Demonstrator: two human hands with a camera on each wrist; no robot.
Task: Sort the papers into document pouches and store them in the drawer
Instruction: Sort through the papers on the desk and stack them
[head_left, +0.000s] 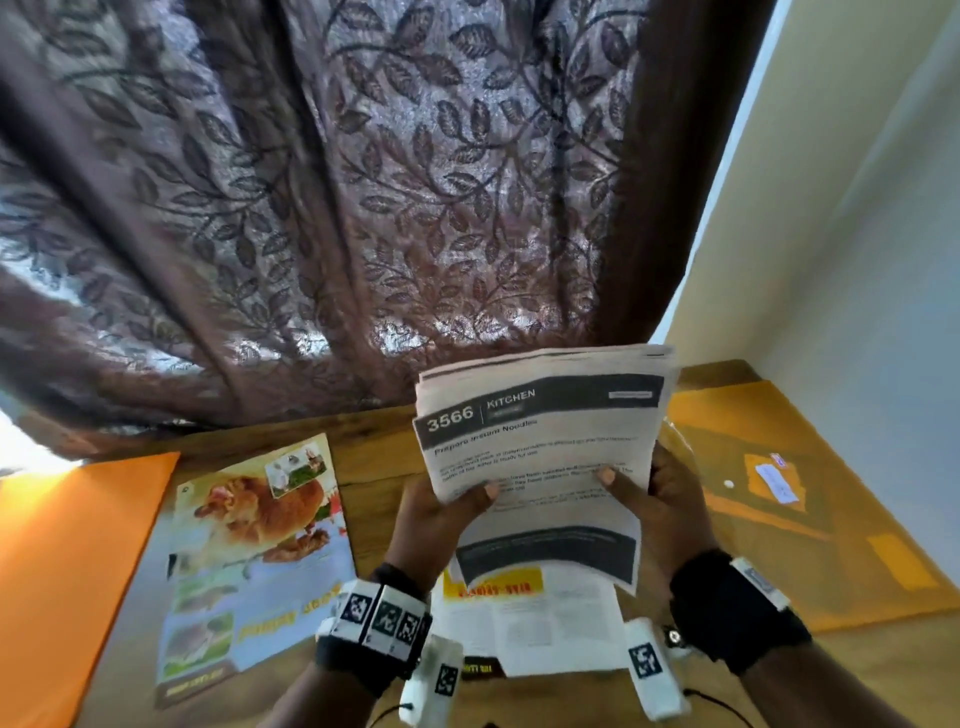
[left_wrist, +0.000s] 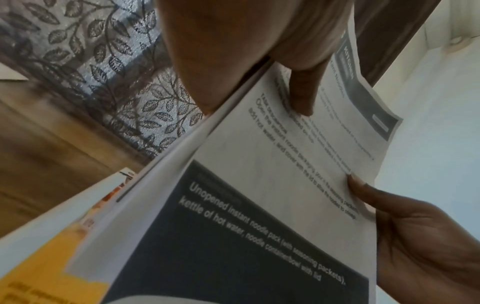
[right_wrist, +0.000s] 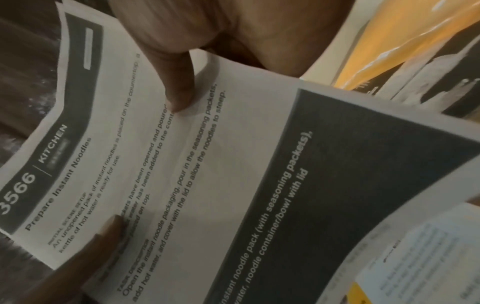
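Observation:
A stack of printed white sheets (head_left: 540, 447), its top page headed "3566 KITCHEN", is lifted off the wooden desk and tilted up toward me. My left hand (head_left: 441, 512) grips its left edge, thumb on the front page. My right hand (head_left: 654, 493) grips its right edge, thumb (right_wrist: 179, 90) pressed on the text. The left wrist view shows the same sheets (left_wrist: 285, 164) pinched under my left thumb (left_wrist: 303, 92). An orange document pouch (head_left: 67, 561) lies flat at the left. A translucent yellow pouch (head_left: 789, 499) with a snap button lies at the right.
A glossy food flyer (head_left: 254, 561) lies on the desk (head_left: 379, 452) left of my hands. More leaflets (head_left: 535, 618), one with a yellow band, lie under the lifted stack. A brown leaf-patterned curtain (head_left: 337, 208) hangs behind the desk; a pale wall (head_left: 857, 234) closes the right side.

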